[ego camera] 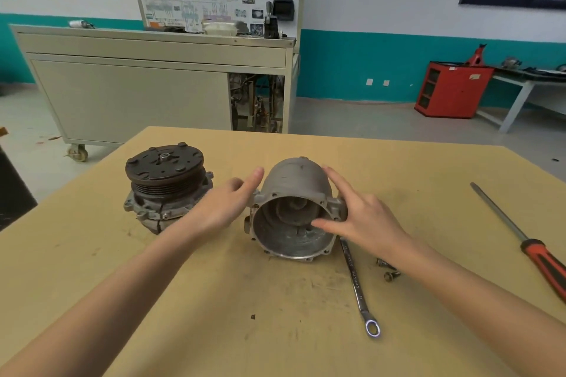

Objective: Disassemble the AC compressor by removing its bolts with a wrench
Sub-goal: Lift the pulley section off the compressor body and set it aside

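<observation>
The AC compressor lies in two parts on the tan table (214, 300). The pulley half (165, 184) stands at the left with its black clutch plate facing up. The hollow grey housing (294, 193) lies on its side at the centre, its open mouth toward me. My left hand (226, 202) hovers open just left of the housing. My right hand (358, 217) is open against the housing's right flange, thumb over the rim. A chrome ring wrench (358, 285) lies on the table below my right hand. Two loose bolts (387, 269) lie beside the wrench.
A red-handled screwdriver (520, 239) lies near the table's right edge. Beyond the table stand a beige wheeled trainer cabinet (137, 82), a red tool cabinet (450, 89) and a white bench (526, 86) at the far right.
</observation>
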`<control>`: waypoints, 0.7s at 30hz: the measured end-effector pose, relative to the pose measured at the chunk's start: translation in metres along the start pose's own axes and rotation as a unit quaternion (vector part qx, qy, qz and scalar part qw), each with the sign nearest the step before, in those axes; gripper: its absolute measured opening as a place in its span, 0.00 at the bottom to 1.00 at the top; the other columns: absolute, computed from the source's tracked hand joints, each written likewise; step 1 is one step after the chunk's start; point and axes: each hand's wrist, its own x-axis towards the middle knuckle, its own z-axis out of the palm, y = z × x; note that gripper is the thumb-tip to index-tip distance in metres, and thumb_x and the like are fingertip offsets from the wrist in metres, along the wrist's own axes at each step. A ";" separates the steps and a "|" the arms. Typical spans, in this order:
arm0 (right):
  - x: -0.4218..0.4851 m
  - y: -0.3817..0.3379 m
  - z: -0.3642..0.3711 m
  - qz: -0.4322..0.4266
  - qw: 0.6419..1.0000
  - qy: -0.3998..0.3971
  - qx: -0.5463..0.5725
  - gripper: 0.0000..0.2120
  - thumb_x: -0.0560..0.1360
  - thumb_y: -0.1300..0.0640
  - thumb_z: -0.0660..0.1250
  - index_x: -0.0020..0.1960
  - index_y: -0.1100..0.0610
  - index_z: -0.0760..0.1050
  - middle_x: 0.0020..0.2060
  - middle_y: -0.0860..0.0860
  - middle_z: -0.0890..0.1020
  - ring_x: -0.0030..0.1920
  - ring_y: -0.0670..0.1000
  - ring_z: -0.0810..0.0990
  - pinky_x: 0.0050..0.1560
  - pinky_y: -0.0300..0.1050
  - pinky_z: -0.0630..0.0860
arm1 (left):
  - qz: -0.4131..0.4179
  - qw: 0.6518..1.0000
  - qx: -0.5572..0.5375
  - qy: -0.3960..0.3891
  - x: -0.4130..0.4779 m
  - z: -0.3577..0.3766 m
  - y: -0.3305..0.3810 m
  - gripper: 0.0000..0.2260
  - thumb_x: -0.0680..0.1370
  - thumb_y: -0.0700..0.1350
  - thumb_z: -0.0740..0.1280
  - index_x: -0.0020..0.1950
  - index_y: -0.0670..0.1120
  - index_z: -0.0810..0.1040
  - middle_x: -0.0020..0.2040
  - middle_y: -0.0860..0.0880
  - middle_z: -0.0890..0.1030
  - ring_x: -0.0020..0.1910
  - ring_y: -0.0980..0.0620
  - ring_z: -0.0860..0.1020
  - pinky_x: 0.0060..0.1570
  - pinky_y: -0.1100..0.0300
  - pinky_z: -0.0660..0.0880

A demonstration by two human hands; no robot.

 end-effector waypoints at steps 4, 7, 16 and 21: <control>0.015 0.006 -0.017 0.117 0.990 0.028 0.072 0.47 0.63 0.23 0.48 0.76 0.43 0.46 0.41 0.56 0.81 0.33 0.50 0.77 0.33 0.39 0.74 | -0.075 0.995 0.039 -0.061 0.033 -0.005 0.025 0.47 0.69 0.77 0.50 0.76 0.44 0.64 0.74 0.43 0.69 0.72 0.44 0.68 0.70 0.49 0.62; 0.042 0.018 -0.028 0.293 0.921 -0.071 0.245 0.43 0.69 0.25 0.45 0.75 0.50 0.54 0.48 0.58 0.81 0.44 0.54 0.82 0.44 0.47 0.80 | -0.133 0.982 0.025 -0.135 0.050 -0.005 0.036 0.55 0.60 0.80 0.56 0.76 0.44 0.62 0.73 0.41 0.69 0.72 0.42 0.68 0.73 0.47 0.63; 0.082 0.017 -0.014 0.368 0.838 -0.262 0.306 0.49 0.63 0.23 0.59 0.75 0.51 0.57 0.71 0.58 0.66 0.62 0.59 0.73 0.58 0.56 0.73 | -0.145 0.965 -0.010 -0.220 0.079 0.002 0.036 0.54 0.54 0.76 0.67 0.73 0.46 0.67 0.70 0.41 0.71 0.68 0.41 0.72 0.71 0.42 0.67; 0.082 0.012 -0.007 0.375 0.825 -0.234 0.353 0.46 0.65 0.28 0.65 0.74 0.53 0.60 0.70 0.59 0.66 0.67 0.60 0.70 0.66 0.61 0.68 | -0.120 0.964 -0.008 -0.236 0.080 0.007 0.034 0.47 0.55 0.77 0.66 0.64 0.47 0.74 0.62 0.43 0.79 0.60 0.44 0.78 0.65 0.46 0.73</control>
